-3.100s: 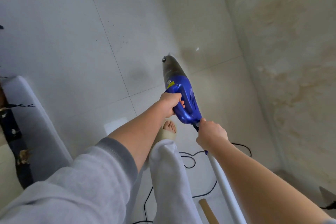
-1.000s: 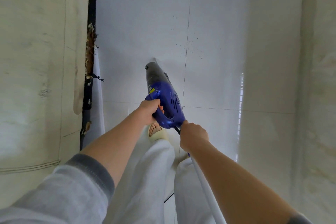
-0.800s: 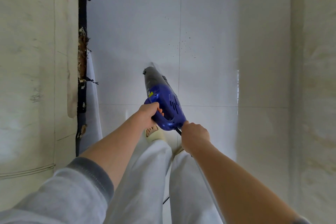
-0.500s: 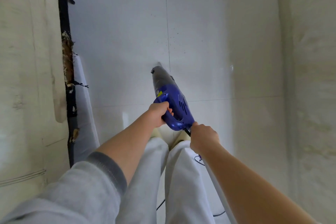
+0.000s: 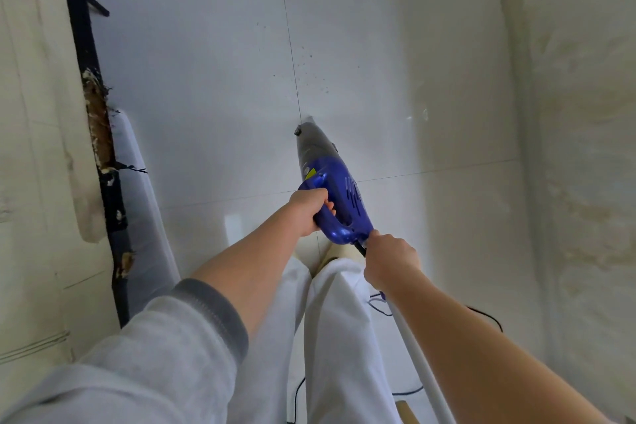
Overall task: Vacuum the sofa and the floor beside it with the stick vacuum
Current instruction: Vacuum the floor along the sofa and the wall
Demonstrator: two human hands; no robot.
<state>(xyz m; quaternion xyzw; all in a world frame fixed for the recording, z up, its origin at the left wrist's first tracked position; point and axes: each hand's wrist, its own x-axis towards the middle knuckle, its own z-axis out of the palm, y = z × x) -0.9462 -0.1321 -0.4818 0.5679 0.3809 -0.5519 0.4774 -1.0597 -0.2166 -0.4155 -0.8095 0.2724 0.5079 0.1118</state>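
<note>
since before, vacuum [image 5: 332, 182] nozzle nears floor specks [image 5: 309, 69]; both hands grip it: left hand [image 5: 308, 212] handle, right hand [image 5: 390, 260] tube.

No text, brand, number or sign is showing legibly anywhere. A small yellow label [image 5: 310, 173] is sitting on the blue plastic body of the stick vacuum [image 5: 339, 198], just ahead of the handle, but whatever is printed on it is appearing too small and blurred to read.
</note>
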